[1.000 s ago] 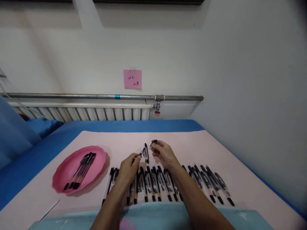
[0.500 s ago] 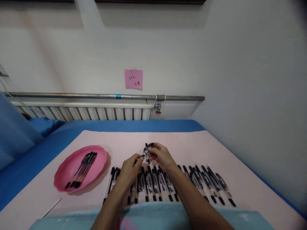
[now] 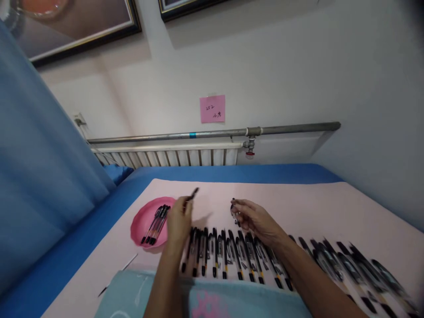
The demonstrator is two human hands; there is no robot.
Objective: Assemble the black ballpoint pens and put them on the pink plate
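My left hand (image 3: 178, 221) is closed around a black pen (image 3: 193, 194), its tip sticking up past my fingers, just right of the pink tray (image 3: 141, 222). Several black pens (image 3: 155, 224) lie inside that tray. My right hand (image 3: 253, 218) hovers over the pink mat (image 3: 298, 207) with its fingers curled; a small dark piece (image 3: 232, 206) shows at the fingertips. Below both hands runs a long row of clear-barrelled pens with black caps (image 3: 228, 254), side by side.
A blue curtain (image 3: 39, 168) hangs at the left. A radiator (image 3: 172, 157) and a metal pipe (image 3: 215, 132) run along the far wall under a pink sticky note (image 3: 212, 108). A thin white refill (image 3: 129, 263) lies on the mat's near left. Light-blue cloth (image 3: 198, 300) covers the near edge.
My hands have come apart. The left hand has carried the pen left toward the pink tray; the right has dropped toward the mat. The view has swung left.
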